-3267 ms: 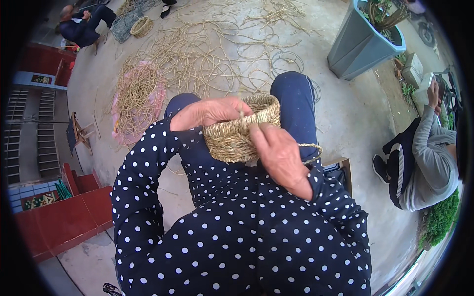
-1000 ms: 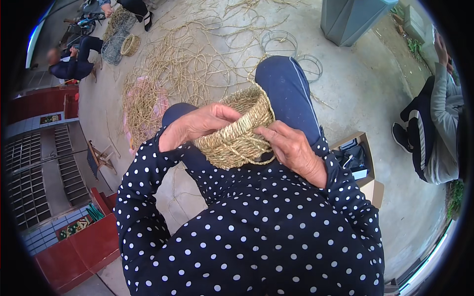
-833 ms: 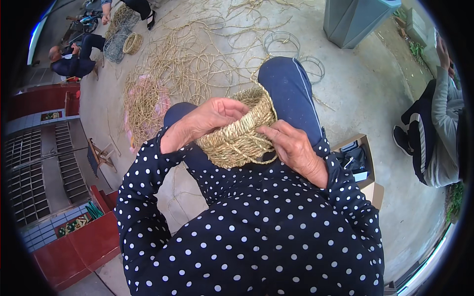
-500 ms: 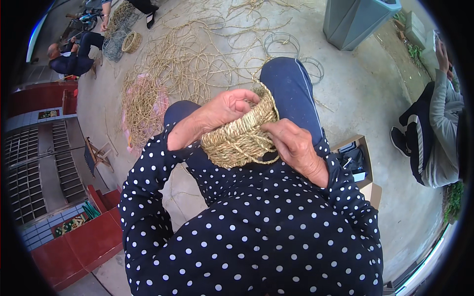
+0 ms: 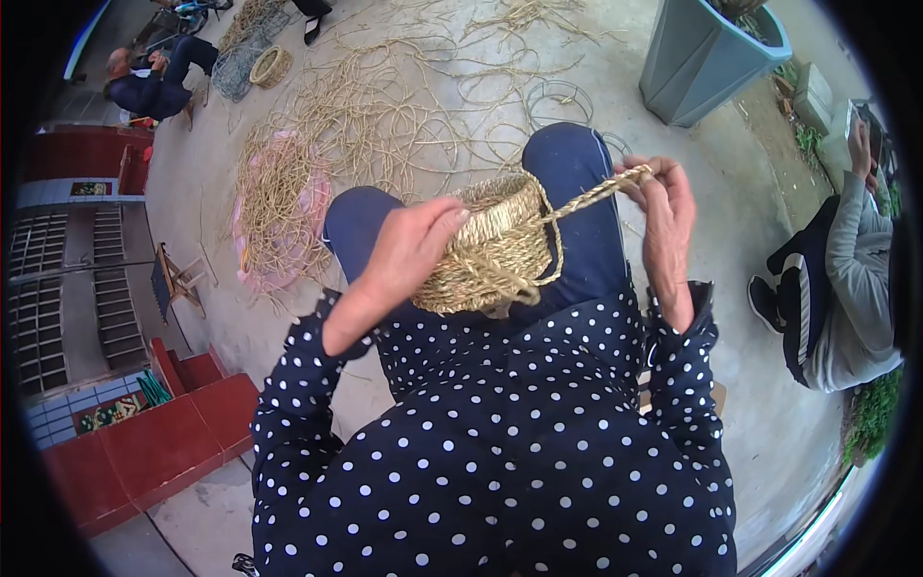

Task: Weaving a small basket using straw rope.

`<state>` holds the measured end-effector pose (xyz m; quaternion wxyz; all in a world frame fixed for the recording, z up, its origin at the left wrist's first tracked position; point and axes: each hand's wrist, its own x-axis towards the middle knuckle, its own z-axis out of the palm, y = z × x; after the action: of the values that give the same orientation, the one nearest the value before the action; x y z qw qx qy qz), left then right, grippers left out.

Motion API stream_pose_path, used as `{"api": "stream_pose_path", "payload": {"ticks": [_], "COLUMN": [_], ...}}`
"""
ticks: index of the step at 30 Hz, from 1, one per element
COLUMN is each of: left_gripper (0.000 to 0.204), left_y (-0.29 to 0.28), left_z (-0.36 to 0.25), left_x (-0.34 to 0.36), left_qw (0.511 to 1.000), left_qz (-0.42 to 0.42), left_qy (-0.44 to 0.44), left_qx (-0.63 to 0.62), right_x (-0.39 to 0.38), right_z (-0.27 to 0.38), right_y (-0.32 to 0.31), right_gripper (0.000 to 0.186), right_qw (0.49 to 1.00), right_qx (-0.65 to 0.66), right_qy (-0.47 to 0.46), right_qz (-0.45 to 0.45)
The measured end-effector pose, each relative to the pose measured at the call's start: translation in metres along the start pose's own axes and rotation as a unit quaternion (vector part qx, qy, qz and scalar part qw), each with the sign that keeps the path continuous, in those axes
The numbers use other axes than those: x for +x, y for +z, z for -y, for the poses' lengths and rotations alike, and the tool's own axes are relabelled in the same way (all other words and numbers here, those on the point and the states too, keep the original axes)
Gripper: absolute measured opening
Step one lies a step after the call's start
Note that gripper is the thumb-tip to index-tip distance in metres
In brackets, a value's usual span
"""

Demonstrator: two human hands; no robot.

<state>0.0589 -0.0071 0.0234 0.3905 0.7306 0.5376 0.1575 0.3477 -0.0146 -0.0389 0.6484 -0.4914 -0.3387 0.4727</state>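
A small round basket [image 5: 486, 264] of woven straw cord rests on my lap between my knees. My left hand [image 5: 406, 250] is closed on the left side of its rim, thumb on top. From the basket's wall a braided straw cord [image 5: 588, 198] stretches up to the right, pulled taut. Its far end is pinched between the fingers of my right hand [image 5: 665, 204], which is raised beyond my right knee. A loose cord end sticks out at the front of the basket, and another loop curves along its right side.
Long straw cords [image 5: 370, 115] sprawl over the concrete ahead, with a heap on pink cloth [image 5: 279, 207] to the left. Wire ring frames [image 5: 560, 104] lie past my right knee. A tall grey planter [image 5: 707, 62] stands ahead right. People sit at far left and right.
My right hand has moved from the basket's side up and to the right, drawing the cord out. My left hand has shifted from inside the rim to grip its left side.
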Motion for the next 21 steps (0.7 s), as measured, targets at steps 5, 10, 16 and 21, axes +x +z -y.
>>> {"api": "stream_pose_path", "payload": {"ticks": [5,10,16,21], "left_gripper": [0.026,0.024,0.029,0.029], "left_y": [0.035,0.012,0.029,0.012], "left_z": [0.016,0.033,0.047,0.051], "left_x": [-0.013,-0.015,-0.017,-0.009], "left_qw": [0.965,0.966,0.964,0.975], "left_qz": [-0.248,-0.22,-0.219,-0.175], "left_qy": [0.07,0.126,0.117,0.117], "left_qx": [0.05,-0.048,-0.099,-0.064], "right_x": [-0.001,0.044,0.101,0.107], "right_z": [0.028,0.056,0.084,0.066], "right_y": [0.049,0.031,-0.117,-0.124], "right_gripper": [0.021,0.025,0.036,0.031], "right_qw": [0.881,0.977,0.999,1.0], "right_qx": [0.356,0.113,0.05,-0.004], "right_qy": [0.165,0.127,0.014,-0.005], "right_qz": [0.266,0.131,-0.014,-0.001]}}
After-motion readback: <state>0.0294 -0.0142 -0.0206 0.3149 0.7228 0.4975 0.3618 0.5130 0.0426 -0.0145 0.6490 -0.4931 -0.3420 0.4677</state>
